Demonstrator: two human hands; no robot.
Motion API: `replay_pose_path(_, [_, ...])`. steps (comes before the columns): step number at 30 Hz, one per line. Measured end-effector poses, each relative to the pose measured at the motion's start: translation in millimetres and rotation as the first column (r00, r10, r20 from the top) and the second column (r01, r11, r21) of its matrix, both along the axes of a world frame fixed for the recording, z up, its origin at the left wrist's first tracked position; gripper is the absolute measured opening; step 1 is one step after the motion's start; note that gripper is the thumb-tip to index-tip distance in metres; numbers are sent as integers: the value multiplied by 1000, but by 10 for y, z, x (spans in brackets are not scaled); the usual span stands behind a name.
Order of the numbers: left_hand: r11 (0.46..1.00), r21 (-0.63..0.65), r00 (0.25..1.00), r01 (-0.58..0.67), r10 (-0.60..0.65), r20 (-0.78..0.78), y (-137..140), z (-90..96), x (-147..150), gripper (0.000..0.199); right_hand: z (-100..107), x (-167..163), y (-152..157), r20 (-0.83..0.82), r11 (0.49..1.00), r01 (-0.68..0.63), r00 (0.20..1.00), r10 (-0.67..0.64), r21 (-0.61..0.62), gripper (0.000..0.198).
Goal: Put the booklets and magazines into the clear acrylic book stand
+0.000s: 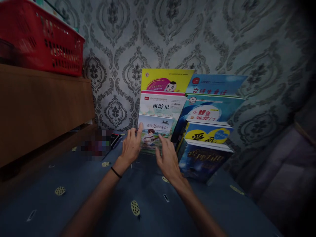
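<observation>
Two hands (131, 144) apart, fingers at book “遇见更棒的自己” (149, 136) | behind: book “西游记” (160, 106)

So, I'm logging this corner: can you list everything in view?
Yellow book: one, yellow, rear left
White book: one, white, middle left
Guitar book: one, multicoloured, front left
Blue book: one, blue, rear right
Teal book: one, teal, second right
Two-tone book: one, yellow-blue, third right
Navy book: one, navy, front right
Cabinet: one, brown, left
Basket: one, red, atop cabinet
Blurred items: uncountable, dark, beside cabinet
Cloth: one, blue, beneath books
Fabric: unclear count, greyish, right
Wallpaper: one, grey, behind
Wristband: one, black, left wrist
Left grip: one, bare, guitar book's left edge
Right grip: one, bare, guitar book's right side
</observation>
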State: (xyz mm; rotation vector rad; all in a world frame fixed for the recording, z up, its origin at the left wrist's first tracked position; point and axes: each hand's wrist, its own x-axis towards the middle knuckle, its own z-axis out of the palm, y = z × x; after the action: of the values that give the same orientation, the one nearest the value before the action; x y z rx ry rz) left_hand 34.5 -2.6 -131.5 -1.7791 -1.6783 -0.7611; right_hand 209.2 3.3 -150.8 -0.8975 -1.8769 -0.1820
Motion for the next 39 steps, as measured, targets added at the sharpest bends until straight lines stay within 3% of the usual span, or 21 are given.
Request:
replay_pose_path(4, [1000,6,1000,0,0,16,3,-3,4,77,-62,-30,5,137,998,-18,990,26,-58,60])
replay_pose_path(11, [1000,-10,999,28,-27,31,-51,18,-37,74,-58,-28,-16,156,994,-39,986,55,-104,60])
replay_pose_path(14, [1000,-19,996,26,-24,83,-106,75,-178,63,-40,-20,-10,152,991,-48,986,66,-121,59])
replay_pose_path(18, [994,-65,980,-89,99,170,-173,116,-571,49,-32,-6,5,165,989,-67,982,89,-131,57])
replay_pose_path(23, [924,-288,945,-252,299,132,-228,-83,-1154,31,-48,-13,10,156,990,-68,984,88,-125,55])
replay_pose_path(27, [889,-345,925,-302,361,120,-232,-333,-1422,29,-56,-34,8,138,991,-70,987,86,-115,53])
replay_pose_path(31, [877,-372,924,-305,367,108,-188,-485,-1498,30,-53,-31,3,134,989,-79,986,95,-122,51])
replay_pose_path(39, [877,-386,938,-286,338,73,-130,-589,-1508,33,-7,-29,-38,106,989,-86,989,99,-117,47])
